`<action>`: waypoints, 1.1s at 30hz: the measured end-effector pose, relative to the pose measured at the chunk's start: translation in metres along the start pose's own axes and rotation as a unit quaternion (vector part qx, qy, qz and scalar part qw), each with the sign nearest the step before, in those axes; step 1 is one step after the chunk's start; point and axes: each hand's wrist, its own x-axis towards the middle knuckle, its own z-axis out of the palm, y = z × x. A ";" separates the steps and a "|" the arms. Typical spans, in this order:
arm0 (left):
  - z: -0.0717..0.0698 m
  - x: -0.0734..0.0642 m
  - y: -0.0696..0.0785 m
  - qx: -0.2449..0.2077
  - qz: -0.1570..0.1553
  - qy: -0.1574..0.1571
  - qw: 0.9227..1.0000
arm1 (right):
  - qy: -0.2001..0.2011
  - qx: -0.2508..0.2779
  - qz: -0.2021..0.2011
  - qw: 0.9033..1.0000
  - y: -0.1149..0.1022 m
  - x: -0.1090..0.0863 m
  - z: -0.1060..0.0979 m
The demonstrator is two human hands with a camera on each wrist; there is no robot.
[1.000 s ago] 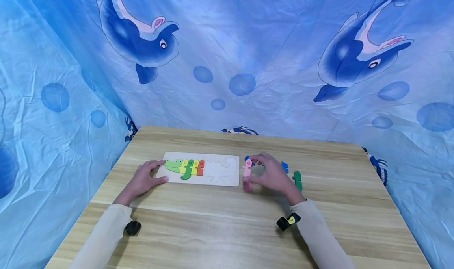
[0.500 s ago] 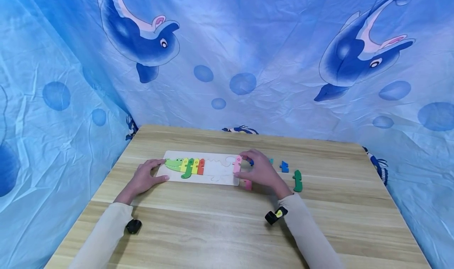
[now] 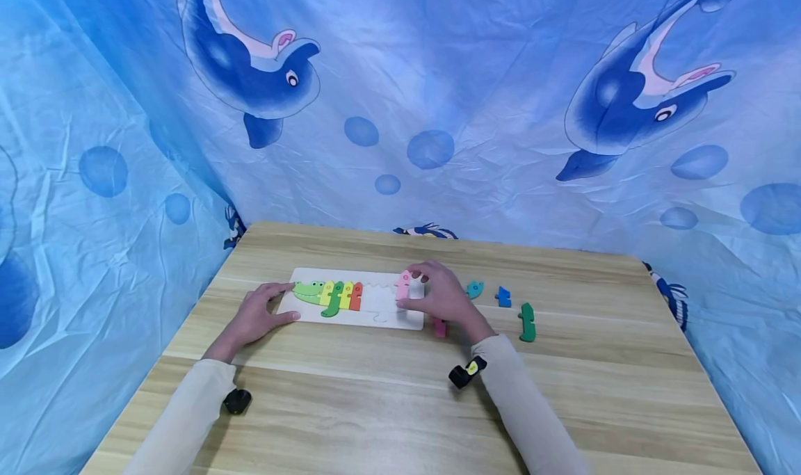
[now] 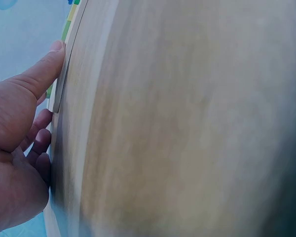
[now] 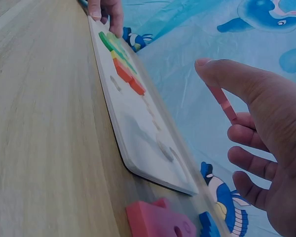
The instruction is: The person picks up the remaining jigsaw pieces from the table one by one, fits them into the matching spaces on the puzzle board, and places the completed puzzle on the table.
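Note:
A white wooden puzzle board [image 3: 382, 314] lies on the table with green, yellow and red crocodile pieces [image 3: 332, 295] set in its left half. My left hand [image 3: 275, 302] rests on the board's left end, thumb against its edge [image 4: 59, 94]. My right hand [image 3: 418, 288] pinches a pink piece [image 3: 403, 284] between thumb and fingers, just above the board's bare right half. In the right wrist view that pink piece [image 5: 223, 103] hangs above the board [image 5: 143, 133] without touching it.
A second pink piece [image 3: 439, 328] lies on the wooden table [image 3: 388, 405] under my right wrist. Teal [image 3: 474, 288], blue [image 3: 503, 296] and dark green [image 3: 528, 322] pieces lie to the right. Blue dolphin cloth [image 3: 438, 113] hangs behind and beside the table.
My right hand has carried the pink piece leftward from beside the board to over its right half. The left hand has stayed on the board's left end.

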 end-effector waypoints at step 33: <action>-0.001 -0.001 0.002 0.000 -0.010 -0.003 1.000 | -0.029 0.014 -0.006 0.999 -0.009 0.037 0.049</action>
